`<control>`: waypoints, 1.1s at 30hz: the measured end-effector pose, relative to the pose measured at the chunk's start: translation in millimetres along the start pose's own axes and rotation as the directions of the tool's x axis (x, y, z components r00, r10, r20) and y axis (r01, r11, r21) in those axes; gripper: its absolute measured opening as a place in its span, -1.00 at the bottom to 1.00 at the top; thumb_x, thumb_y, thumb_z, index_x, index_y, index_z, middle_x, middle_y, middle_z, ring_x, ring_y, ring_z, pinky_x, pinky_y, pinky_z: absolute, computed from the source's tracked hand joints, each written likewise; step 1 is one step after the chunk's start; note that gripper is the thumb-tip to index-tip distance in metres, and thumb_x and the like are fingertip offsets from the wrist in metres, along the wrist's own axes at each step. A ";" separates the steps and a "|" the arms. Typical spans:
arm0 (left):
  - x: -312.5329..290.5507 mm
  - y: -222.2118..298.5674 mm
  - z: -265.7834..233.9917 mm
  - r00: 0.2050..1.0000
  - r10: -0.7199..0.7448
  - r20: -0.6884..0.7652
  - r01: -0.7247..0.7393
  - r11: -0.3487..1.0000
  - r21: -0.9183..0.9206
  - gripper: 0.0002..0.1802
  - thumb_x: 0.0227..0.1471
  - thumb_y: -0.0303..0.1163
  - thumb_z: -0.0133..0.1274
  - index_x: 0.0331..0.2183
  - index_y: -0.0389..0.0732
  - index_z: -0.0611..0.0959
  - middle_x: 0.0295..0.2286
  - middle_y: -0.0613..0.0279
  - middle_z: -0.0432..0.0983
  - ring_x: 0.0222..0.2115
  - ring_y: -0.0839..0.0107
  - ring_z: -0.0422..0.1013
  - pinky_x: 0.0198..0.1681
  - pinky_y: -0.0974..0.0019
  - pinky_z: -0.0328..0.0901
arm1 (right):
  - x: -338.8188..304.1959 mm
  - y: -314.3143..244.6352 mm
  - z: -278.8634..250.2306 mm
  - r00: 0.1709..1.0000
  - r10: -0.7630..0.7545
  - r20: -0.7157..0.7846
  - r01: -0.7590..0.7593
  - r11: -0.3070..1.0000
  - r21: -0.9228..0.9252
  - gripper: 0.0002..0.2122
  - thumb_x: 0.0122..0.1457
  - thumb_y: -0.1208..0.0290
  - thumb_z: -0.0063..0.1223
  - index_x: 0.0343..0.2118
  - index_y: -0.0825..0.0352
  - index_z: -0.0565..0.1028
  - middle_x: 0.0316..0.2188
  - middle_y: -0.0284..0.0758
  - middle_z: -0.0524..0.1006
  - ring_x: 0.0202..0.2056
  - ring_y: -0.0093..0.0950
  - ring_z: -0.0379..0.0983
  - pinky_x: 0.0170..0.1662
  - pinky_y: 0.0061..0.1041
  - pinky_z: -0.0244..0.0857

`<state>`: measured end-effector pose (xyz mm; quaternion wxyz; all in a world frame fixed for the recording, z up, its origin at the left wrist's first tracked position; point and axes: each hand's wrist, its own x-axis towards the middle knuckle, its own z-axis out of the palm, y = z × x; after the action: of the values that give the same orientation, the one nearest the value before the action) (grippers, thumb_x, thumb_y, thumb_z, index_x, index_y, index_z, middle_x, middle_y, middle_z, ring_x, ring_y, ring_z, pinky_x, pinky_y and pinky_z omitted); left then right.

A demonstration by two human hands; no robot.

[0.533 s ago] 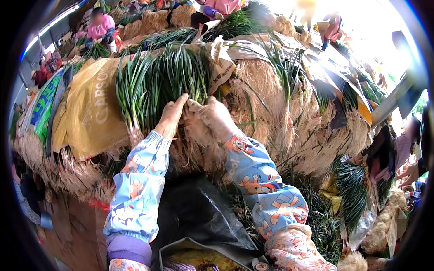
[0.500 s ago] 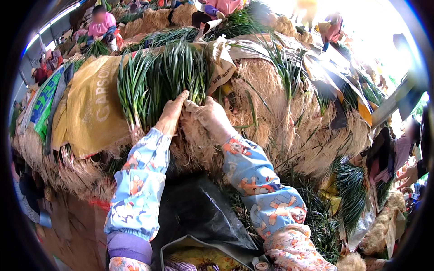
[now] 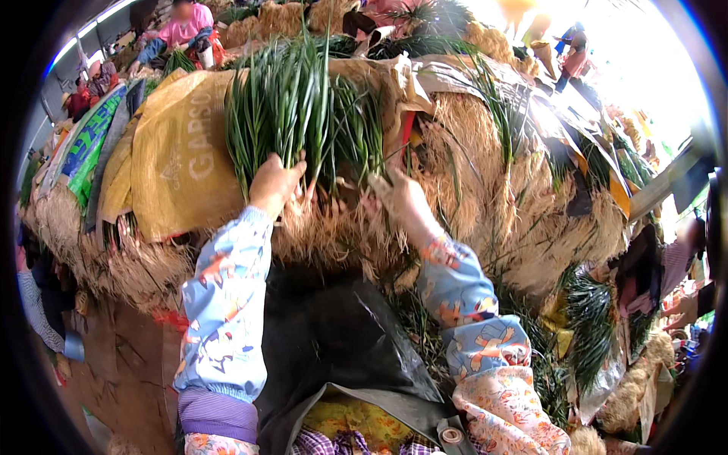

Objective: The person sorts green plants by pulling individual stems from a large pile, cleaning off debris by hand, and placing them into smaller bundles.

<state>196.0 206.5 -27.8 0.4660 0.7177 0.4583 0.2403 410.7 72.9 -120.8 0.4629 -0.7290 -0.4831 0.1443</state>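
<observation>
My left hand (image 3: pixel 277 186) is closed round the stem bases of a bunch of long chive-like greens (image 3: pixel 292 106), whose dark leaves stand upright above it. Pinkish stem ends show beside my fingers. Farther right, my right hand (image 3: pixel 402 197), fingers apart, reaches to the stem bases of more greens (image 3: pixel 356 129) and appears to hold nothing. Both hands are over the near edge of a heap of the same plants, where pale stringy roots (image 3: pixel 326 235) hang down. Blue patterned sleeves cover my forearms.
A yellow woven sack (image 3: pixel 178 159) drapes over the heap at left, with a green and blue sack (image 3: pixel 95 152) beyond. Black sheeting (image 3: pixel 326 326) lies below my hands. More greens (image 3: pixel 591 326) lie at lower right. A person in pink (image 3: pixel 186 30) sits at the far left.
My hands have moved apart: the left a little left, the right to the right. The bunch at my left hand now stands higher and more upright. The view has shifted slightly.
</observation>
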 end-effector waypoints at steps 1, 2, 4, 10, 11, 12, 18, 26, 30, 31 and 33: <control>-6.2 16.2 10.8 1.000 0.028 0.008 -0.028 0.999 -0.020 -0.60 -0.06 -0.25 0.08 -0.36 -0.41 0.37 -0.67 0.17 0.39 -0.75 0.45 0.35 -0.81 0.39 0.26 | 6.9 34.8 -15.4 0.998 -0.063 0.010 0.064 0.993 -0.100 -0.51 0.10 0.14 -0.04 0.01 0.38 0.28 -0.31 -0.09 0.50 -0.43 -0.37 0.46 -0.29 -0.44 0.36; -1.3 4.3 -8.2 0.995 -0.037 0.096 0.037 0.999 0.009 -0.47 -0.06 -0.10 0.07 -0.29 -0.43 0.37 -0.53 0.03 0.45 -0.60 0.36 0.44 -0.61 0.32 0.38 | 3.5 -20.1 -24.0 0.998 0.003 0.056 0.007 0.984 -0.175 -0.53 0.10 0.15 -0.04 -0.01 0.38 0.29 -0.33 -0.11 0.50 -0.47 -0.40 0.45 -0.33 -0.47 0.36; 28.6 -50.2 -15.3 0.953 0.229 -0.196 -0.190 0.961 0.199 -0.33 -0.03 0.04 -0.02 -0.17 -0.44 0.35 -0.36 -0.10 0.45 -0.37 0.28 0.45 -0.33 0.23 0.39 | -2.6 -104.1 -51.3 0.998 0.069 0.002 -0.056 0.831 -0.553 -0.58 0.12 0.19 -0.05 -0.06 0.40 0.32 -0.37 -0.16 0.50 -0.55 -0.49 0.43 -0.42 -0.56 0.38; -54.7 -25.2 -35.6 0.874 0.368 -0.317 -0.358 0.929 0.092 -0.67 0.06 -0.30 -0.07 -0.14 -0.26 0.42 -0.26 0.08 0.46 -0.32 0.35 0.43 -0.29 0.35 0.38 | -31.9 -160.5 -11.8 0.997 -0.072 -0.037 0.058 0.953 -0.297 -0.85 0.04 0.34 0.07 -0.38 0.29 0.49 -0.50 -0.33 0.53 -0.54 -0.54 0.45 -0.43 -0.61 0.36; -67.2 -21.3 -27.2 0.879 0.377 -0.293 -0.399 0.917 -0.020 -0.71 0.07 -0.33 -0.08 -0.16 -0.25 0.43 -0.28 0.10 0.48 -0.32 0.36 0.44 -0.30 0.36 0.39 | -22.2 -157.9 7.8 0.999 0.028 0.029 -0.020 0.968 -0.249 -0.88 0.05 0.34 0.05 -0.42 0.27 0.48 -0.54 -0.34 0.53 -0.55 -0.52 0.44 -0.46 -0.56 0.36; -79.3 -19.7 -19.5 0.880 0.387 -0.274 -0.431 0.894 -0.124 -0.75 0.07 -0.36 -0.09 -0.19 -0.25 0.45 -0.29 0.12 0.49 -0.32 0.37 0.44 -0.31 0.37 0.39 | -4.2 -157.1 22.8 0.989 0.139 0.052 -0.111 0.928 -0.357 -0.86 0.09 0.33 -0.01 -0.45 0.29 0.47 -0.58 -0.27 0.50 -0.56 -0.44 0.43 -0.45 -0.53 0.34; -117.4 -31.7 -5.0 0.903 0.418 -0.103 -0.426 0.832 -0.356 -0.76 0.03 -0.53 -0.08 -0.19 -0.27 0.48 -0.32 0.22 0.50 -0.30 0.52 0.42 -0.26 0.48 0.34 | 40.6 -95.9 40.3 0.924 0.319 0.213 -0.382 0.812 0.442 -0.75 0.07 0.31 0.00 -0.66 0.32 0.45 -0.82 -0.45 0.32 -0.76 -0.63 0.20 -0.68 -0.61 0.03; -125.4 -28.0 25.9 0.836 0.540 -0.096 -0.543 0.787 -0.293 -0.78 0.01 -0.54 -0.07 -0.22 -0.29 0.49 -0.36 0.25 0.51 -0.35 0.52 0.42 -0.30 0.50 0.31 | 50.0 -96.0 46.8 0.962 0.168 0.215 -0.234 0.913 0.335 -0.80 0.03 0.29 0.09 -0.58 0.33 0.50 -0.69 -0.43 0.42 -0.72 -0.66 0.21 -0.63 -0.65 0.11; -134.6 -21.6 24.9 0.925 0.376 -0.063 -0.357 0.798 -0.485 -0.76 0.02 -0.54 -0.07 -0.19 -0.29 0.47 -0.34 0.22 0.50 -0.34 0.56 0.41 -0.28 0.51 0.28 | 23.8 -108.1 -39.0 0.972 -0.226 0.071 0.228 0.973 -0.020 -0.87 0.05 0.39 0.06 -0.44 0.36 0.52 -0.57 -0.43 0.46 -0.64 -0.69 0.25 -0.62 -0.71 0.19; -137.6 -25.8 16.1 0.922 0.379 -0.079 -0.373 0.815 -0.444 -0.76 0.06 -0.41 -0.06 -0.20 -0.27 0.48 -0.37 0.26 0.50 -0.38 0.59 0.42 -0.34 0.53 0.30 | 8.4 -125.5 -40.2 0.968 0.189 0.166 -0.248 0.832 0.497 -0.88 0.05 0.42 0.06 -0.39 0.34 0.53 -0.50 -0.37 0.51 -0.58 -0.66 0.37 -0.59 -0.73 0.26; -138.2 -18.3 29.3 0.934 0.322 0.153 -0.174 0.788 -0.591 -0.67 0.05 -0.20 -0.06 -0.18 -0.20 0.47 -0.31 0.23 0.49 -0.37 0.53 0.43 -0.33 0.47 0.35 | -22.3 -72.7 -29.3 0.976 -0.201 -0.086 0.217 0.851 0.478 -0.88 0.06 0.44 0.03 -0.36 0.31 0.53 -0.48 -0.32 0.54 -0.47 -0.56 0.49 -0.54 -0.73 0.32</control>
<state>146.5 74.1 -45.8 0.6753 0.6244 0.2052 0.3345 377.5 46.1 -51.4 0.6511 -0.5354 -0.5004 0.1974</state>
